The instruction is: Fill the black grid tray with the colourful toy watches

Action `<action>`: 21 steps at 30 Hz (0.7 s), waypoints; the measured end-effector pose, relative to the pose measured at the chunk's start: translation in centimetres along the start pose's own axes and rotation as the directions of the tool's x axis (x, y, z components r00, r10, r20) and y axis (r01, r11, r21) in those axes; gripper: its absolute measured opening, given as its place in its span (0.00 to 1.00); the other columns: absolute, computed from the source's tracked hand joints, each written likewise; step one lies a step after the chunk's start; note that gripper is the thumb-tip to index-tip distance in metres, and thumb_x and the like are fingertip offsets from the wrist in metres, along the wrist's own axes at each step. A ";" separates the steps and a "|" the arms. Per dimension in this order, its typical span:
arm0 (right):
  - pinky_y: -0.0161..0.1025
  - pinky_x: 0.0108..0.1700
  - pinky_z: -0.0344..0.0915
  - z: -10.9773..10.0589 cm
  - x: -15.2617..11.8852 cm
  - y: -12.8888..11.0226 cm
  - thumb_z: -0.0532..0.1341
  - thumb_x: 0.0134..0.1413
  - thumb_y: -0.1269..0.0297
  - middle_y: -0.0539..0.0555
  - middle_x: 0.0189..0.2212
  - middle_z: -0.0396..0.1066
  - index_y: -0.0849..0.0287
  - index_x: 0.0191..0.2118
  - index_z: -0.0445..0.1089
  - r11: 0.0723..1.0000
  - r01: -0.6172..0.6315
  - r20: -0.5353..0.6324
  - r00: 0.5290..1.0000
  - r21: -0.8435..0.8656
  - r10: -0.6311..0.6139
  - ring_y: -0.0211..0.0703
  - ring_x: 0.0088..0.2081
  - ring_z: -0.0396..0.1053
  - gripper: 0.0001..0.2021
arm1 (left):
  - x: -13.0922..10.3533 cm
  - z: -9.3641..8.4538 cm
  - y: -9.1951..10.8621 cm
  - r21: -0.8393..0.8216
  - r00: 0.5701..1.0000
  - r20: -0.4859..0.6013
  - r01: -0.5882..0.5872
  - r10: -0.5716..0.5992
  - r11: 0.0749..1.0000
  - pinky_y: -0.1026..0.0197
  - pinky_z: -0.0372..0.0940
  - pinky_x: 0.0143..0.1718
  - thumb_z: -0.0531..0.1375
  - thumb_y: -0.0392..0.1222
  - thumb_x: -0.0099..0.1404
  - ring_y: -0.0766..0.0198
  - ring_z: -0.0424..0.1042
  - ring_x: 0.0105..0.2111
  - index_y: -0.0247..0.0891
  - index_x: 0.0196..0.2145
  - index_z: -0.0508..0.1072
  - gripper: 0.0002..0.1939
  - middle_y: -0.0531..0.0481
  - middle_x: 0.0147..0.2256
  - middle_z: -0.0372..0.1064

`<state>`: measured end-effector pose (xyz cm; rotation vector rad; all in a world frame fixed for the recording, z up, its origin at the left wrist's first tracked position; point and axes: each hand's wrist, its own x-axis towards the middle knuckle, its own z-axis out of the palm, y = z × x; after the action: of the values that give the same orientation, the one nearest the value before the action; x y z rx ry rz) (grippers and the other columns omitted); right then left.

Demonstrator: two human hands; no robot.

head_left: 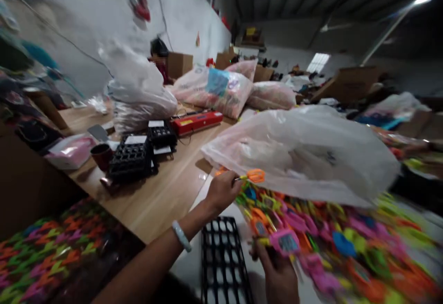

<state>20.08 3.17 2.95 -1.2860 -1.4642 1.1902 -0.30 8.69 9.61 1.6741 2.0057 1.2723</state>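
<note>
My left hand [223,192], with a pale bangle on its wrist, pinches the yellow stem of a small orange plastic piece [255,175] above the table. Lower right, my right hand [278,271] is closed on a pink plastic piece [284,241] with a yellow stem. Between and below the hands lies a black tray [225,260] with rows of round openings. A heap of pink, orange, yellow, green and blue plastic pieces [342,244] spreads to the right of the tray, somewhat blurred by motion.
A large translucent bag [304,152] lies behind the heap. Stacked black trays [129,158], a brown cup [101,155] and a red box [199,122] stand on the wooden table further left. Coloured pieces [48,253] fill a space at the lower left. A person [159,57] is in the background.
</note>
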 end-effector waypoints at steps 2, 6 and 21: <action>0.44 0.38 0.72 -1.1 -1.0 0.8 0.68 0.42 0.37 0.53 0.24 0.74 0.59 0.36 0.75 0.998 -0.056 -0.027 0.998 0.009 0.056 0.49 0.30 0.74 0.28 | -1.1 2.9 2.0 -0.058 0.993 0.111 -0.036 0.042 0.998 0.63 0.67 0.40 0.56 0.40 0.68 0.62 0.74 0.37 0.39 0.37 0.76 0.09 0.50 0.36 0.77; 0.42 0.36 0.72 -2.1 -1.9 2.1 0.70 0.38 0.39 0.54 0.25 0.76 0.61 0.38 0.74 0.988 -0.129 0.020 0.992 0.089 0.128 0.47 0.29 0.73 0.30 | -4.3 5.1 1.9 -0.077 0.983 0.166 -0.066 0.078 0.995 0.59 0.68 0.52 0.58 0.38 0.66 0.59 0.73 0.50 0.39 0.51 0.74 0.15 0.45 0.50 0.76; 0.40 0.33 0.70 7.9 5.5 -1.0 0.68 0.44 0.47 0.49 0.25 0.73 0.57 0.36 0.70 0.984 -0.077 0.562 0.827 0.161 -0.027 0.42 0.28 0.72 0.19 | -15.0 0.8 -6.9 0.294 0.948 -0.057 0.316 -0.313 0.902 0.46 0.60 0.54 0.63 0.44 0.65 0.51 0.66 0.54 0.46 0.50 0.75 0.16 0.47 0.52 0.72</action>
<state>11.54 7.56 2.27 -0.8621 -1.6993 1.7809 0.27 -4.00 -0.95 1.3739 2.4521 0.9001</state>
